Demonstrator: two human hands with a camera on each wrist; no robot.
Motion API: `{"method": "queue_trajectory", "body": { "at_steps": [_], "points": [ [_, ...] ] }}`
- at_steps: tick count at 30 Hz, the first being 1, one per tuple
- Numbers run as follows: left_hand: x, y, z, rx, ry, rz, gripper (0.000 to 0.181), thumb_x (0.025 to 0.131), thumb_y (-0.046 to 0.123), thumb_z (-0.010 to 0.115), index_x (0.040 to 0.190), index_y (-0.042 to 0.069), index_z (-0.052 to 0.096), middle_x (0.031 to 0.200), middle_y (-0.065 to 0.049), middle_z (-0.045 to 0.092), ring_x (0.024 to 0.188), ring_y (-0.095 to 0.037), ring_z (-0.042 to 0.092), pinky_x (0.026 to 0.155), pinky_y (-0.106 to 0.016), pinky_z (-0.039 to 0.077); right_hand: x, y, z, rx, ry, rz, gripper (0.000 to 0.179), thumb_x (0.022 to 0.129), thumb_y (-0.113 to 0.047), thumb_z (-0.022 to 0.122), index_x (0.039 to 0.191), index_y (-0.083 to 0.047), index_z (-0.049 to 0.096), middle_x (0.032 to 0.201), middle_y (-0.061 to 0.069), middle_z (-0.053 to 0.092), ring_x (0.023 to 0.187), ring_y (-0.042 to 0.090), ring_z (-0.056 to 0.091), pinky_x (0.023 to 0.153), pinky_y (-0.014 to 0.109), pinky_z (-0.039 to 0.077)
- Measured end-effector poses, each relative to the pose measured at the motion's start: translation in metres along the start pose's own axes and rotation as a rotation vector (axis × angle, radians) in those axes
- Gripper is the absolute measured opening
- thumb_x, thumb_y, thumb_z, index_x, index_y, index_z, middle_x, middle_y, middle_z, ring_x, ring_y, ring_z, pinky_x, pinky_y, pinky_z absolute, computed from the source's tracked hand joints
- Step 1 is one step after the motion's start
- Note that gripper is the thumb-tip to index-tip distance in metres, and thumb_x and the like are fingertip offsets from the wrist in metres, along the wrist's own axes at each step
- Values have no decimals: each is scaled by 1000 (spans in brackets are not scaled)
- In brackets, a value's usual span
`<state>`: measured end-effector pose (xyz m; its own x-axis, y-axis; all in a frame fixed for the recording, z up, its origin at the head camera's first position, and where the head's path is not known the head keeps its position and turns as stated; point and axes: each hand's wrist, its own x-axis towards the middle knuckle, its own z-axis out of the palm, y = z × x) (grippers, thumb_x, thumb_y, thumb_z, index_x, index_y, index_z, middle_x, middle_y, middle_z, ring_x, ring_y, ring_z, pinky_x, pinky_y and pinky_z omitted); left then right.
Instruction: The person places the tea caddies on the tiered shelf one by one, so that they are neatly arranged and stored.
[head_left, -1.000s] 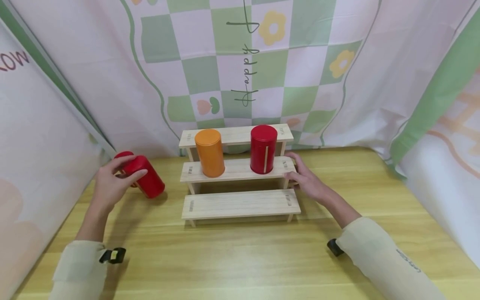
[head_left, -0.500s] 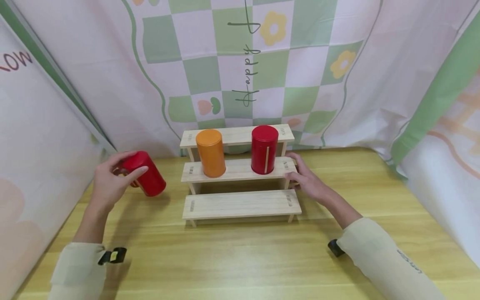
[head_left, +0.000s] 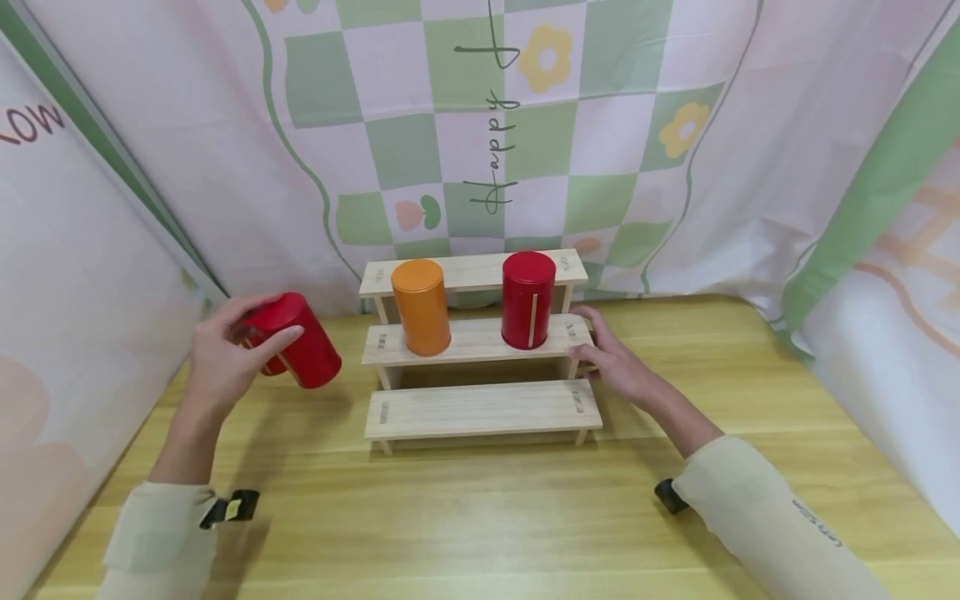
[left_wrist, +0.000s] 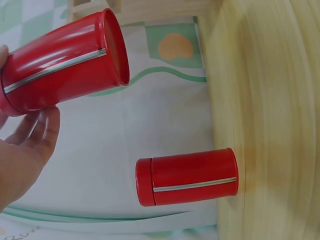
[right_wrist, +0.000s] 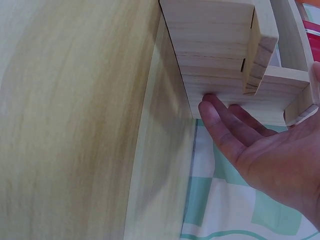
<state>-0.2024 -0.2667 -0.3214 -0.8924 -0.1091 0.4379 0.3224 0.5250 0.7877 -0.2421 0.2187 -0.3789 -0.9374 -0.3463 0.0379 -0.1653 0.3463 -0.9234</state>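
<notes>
My left hand [head_left: 221, 354] grips a red canister [head_left: 307, 346] near its lidded top. The canister tilts above the table; in the left wrist view its base [left_wrist: 117, 47] hangs free. Behind it a second red canister [left_wrist: 195, 177] stands on the table, mostly covered in the head view. My right hand [head_left: 618, 358] holds the right end of a three-tier wooden display stand [head_left: 480, 408]. Its thumb lies on the middle tier's front corner, while in the right wrist view the fingers [right_wrist: 227, 125] touch the side panel. An orange canister [head_left: 422, 308] and another red canister [head_left: 528, 302] stand on the middle tier.
The wooden table [head_left: 480, 517] runs in front of the stand and to both sides. A patterned curtain [head_left: 495, 125] hangs close behind the stand. More cloth [head_left: 75, 333] borders the table's left edge and its right.
My left hand has lifted the red canister slightly and shifted it a little right, away from the one behind. The right hand and the stand have stayed in place.
</notes>
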Motion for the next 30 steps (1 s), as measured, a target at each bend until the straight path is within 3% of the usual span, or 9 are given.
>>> {"method": "queue_trajectory", "body": {
  "at_steps": [15, 30],
  "points": [
    [0, 20, 9, -102, 16, 72, 48, 92, 7, 78, 137, 4, 65, 121, 9, 62, 103, -13, 62, 79, -14, 56, 0, 1, 0, 11, 1, -6, 64, 101, -16, 49, 157, -10, 17, 88, 11, 45, 75, 25, 46, 66, 37, 47],
    [0, 42, 18, -166, -8, 185, 46, 90, -3, 76, 135, -1, 65, 124, 4, 64, 104, -15, 64, 81, -15, 56, 0, 1, 0, -5, 1, 2, 64, 102, -18, 49, 157, -11, 17, 102, 19, 49, 85, 28, 49, 73, 40, 50]
  ]
}}
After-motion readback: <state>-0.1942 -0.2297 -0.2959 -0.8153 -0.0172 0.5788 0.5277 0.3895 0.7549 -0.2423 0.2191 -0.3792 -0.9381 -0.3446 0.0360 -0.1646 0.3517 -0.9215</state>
